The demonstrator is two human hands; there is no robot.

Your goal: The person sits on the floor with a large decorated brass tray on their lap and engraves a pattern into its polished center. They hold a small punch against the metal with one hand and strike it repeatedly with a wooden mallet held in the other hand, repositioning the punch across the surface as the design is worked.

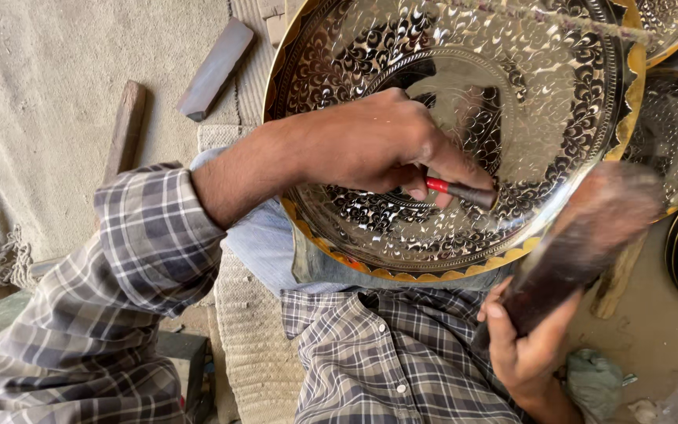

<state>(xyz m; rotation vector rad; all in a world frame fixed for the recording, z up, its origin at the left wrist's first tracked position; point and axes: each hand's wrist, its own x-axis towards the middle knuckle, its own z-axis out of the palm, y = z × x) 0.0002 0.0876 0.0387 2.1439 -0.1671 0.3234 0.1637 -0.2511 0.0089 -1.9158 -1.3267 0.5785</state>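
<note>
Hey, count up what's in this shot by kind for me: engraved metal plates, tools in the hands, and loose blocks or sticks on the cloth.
Engraved metal plates: 3, a big plate on the lap, a second plate at right, a third plate at the top corner.
Hand tools: 2, a chisel in the left hand, a mallet in the right hand.
Loose pieces: 2, a grey block, a wooden stick.
Total: 7

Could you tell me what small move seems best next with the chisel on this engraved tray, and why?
Probably bring the mallet in the right hand down onto the chisel: the left hand already has its tip set on the tray.
</note>
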